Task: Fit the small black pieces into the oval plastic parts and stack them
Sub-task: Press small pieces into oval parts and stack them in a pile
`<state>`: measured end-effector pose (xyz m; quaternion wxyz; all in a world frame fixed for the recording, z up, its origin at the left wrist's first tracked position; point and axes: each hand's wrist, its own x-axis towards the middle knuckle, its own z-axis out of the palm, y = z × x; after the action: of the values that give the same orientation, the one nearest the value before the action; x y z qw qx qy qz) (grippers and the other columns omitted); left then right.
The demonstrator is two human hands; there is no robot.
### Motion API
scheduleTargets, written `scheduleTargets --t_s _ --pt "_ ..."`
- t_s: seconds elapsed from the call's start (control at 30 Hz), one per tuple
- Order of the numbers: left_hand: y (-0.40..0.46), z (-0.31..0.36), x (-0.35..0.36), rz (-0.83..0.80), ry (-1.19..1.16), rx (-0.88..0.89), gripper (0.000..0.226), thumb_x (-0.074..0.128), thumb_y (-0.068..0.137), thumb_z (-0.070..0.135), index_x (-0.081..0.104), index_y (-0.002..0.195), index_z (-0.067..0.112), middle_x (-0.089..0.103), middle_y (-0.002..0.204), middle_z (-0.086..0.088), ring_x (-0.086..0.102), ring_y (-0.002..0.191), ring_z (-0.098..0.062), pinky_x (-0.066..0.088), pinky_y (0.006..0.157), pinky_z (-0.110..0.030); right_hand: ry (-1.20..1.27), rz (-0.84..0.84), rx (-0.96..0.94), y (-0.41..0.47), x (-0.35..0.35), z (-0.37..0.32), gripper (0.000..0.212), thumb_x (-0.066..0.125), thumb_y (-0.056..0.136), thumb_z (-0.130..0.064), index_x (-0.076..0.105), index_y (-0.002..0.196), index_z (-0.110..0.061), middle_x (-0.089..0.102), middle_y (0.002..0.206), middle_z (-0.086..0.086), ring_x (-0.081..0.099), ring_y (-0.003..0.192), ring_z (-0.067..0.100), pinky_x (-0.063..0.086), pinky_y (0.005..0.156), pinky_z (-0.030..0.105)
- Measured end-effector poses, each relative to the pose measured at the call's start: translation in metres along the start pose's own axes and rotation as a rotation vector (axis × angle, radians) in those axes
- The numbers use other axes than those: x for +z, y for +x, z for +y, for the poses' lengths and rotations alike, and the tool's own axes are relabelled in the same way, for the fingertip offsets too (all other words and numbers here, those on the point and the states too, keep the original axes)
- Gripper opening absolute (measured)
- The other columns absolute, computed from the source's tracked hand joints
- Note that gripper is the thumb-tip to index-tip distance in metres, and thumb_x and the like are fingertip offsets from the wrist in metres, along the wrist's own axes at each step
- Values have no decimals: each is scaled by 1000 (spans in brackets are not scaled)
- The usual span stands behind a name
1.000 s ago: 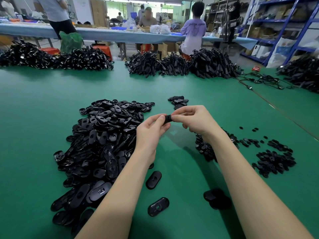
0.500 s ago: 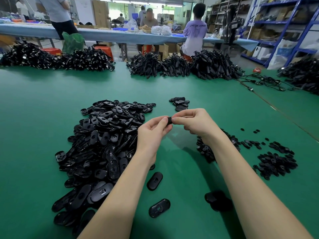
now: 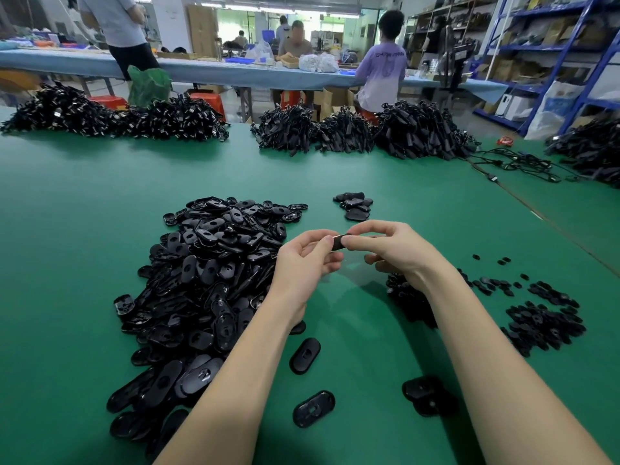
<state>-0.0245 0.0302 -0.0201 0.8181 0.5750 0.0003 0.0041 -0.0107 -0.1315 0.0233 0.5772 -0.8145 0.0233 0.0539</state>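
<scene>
My left hand and my right hand meet above the green table, both pinching one black oval plastic part between fingertips; most of it is hidden by the fingers. A big heap of oval parts lies to the left. Small black pieces are scattered in a pile to the right, and more of them lie under my right wrist. A small stack of oval parts sits just beyond my hands.
Loose oval parts lie between my forearms, and a short pile lies under my right arm. Heaps of black cables line the far edge of the table. People work at a bench behind.
Both hands keep pinching the same oval part. They have shifted slightly, and my fingers have closed further over it.
</scene>
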Motion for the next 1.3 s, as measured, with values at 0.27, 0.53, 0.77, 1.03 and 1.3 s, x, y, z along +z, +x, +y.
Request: scheduleTargets --t_s 0.27,0.53,0.77,1.03,1.3 --pt "1 1 -1 -22 -34 -57 14 66 89 -3 69 96 8 75 77 -6 69 67 -12 55 69 -17 -22 -117 -54 -2 -1 -1 11 86 80 -29 78 85 -24 68 78 -2 52 59 7 40 52 17" --pt "2 -2 -4 -19 2 -25 13 67 90 -3 70 98 7 77 81 -5 72 69 -10 55 68 -16 -116 -52 -174 -3 4 -5 8 80 85 -14 76 89 -9 59 64 -3 45 47 3 34 44 10" --pt "1 -5 -4 -32 61 -6 11 68 90 -1 71 94 8 77 80 -3 72 69 -10 54 67 -15 -152 -59 -150 -3 5 -3 6 76 85 -11 72 89 -9 55 62 -3 46 53 10 34 47 14" --pt "1 -8 -3 -23 157 2 14 69 89 0 72 87 14 77 76 -3 72 70 -13 57 76 -24 -144 -49 -149 -3 6 0 16 73 84 -2 63 76 -10 50 54 -8 40 50 10 33 48 16" --pt "1 -2 -3 4 77 54 13 69 91 3 67 100 12 78 82 -6 73 72 -14 57 71 -19 -114 -63 -212 -2 4 0 9 77 87 -17 69 90 -18 66 67 -7 54 55 7 39 50 13"
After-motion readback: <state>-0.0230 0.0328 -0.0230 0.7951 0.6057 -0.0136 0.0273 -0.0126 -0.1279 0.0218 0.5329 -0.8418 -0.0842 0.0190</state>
